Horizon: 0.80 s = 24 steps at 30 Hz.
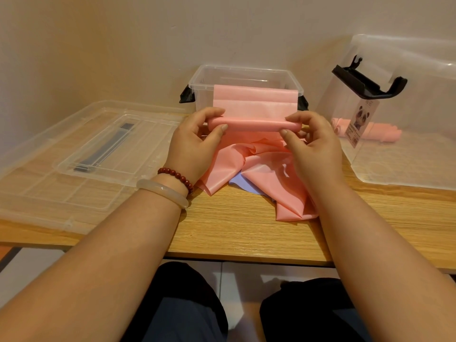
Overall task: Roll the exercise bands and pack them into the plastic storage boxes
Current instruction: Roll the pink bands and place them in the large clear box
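Pinching both ends of half-rolled pink rubber exercise band (249,124) with left hand (195,141) and right hand (313,146), above wooden table (234,230) before small clear plastic box (244,70), with tail heaped short of near edge.

1 head-worn wide-angle camera is looking forward and down, sitting close over the wooden table (237,233); the wall (123,33) is filling the frame's top, the person's legs (187,304) its bottom edge.

I can read no text: the white paper label (361,124) with a panda picture, on the large clear plastic storage box (419,159), carries print too small to decipher.
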### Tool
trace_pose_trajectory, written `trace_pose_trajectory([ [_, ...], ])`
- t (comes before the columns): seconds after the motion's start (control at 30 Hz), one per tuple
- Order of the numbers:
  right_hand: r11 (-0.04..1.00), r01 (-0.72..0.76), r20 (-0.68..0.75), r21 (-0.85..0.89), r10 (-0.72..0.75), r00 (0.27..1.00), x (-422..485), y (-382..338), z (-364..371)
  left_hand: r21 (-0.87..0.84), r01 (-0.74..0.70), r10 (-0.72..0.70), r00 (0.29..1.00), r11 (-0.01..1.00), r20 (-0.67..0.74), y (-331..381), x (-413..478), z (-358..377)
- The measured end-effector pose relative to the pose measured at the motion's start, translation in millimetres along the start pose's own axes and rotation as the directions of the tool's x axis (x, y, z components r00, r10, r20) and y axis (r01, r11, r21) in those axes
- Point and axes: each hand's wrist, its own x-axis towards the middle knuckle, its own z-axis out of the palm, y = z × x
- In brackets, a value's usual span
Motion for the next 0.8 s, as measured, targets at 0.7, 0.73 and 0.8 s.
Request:
trace_pose_trajectory([
  [0.7,1.000,-0.017,-0.025,-0.003,0.017,1.000,0.6,2.2,-0.7,0.014,-0.006,0.006,1.000,1.000,0.003,4.1,-1.1,-0.2],
  [0.73,1.000,-0.018,-0.031,0.003,0.018,0.999,0.7,2.5,-0.3,0.014,-0.008,0.008,1.000,1.000,0.002,4.9,-1.3,-0.4],
  [0.8,1.000,-0.017,-0.037,0.008,0.018,0.999,1.7,3.9,0.3,0.005,-0.018,0.018,1.000,1.000,0.003,6.4,-1.6,-0.3],
])
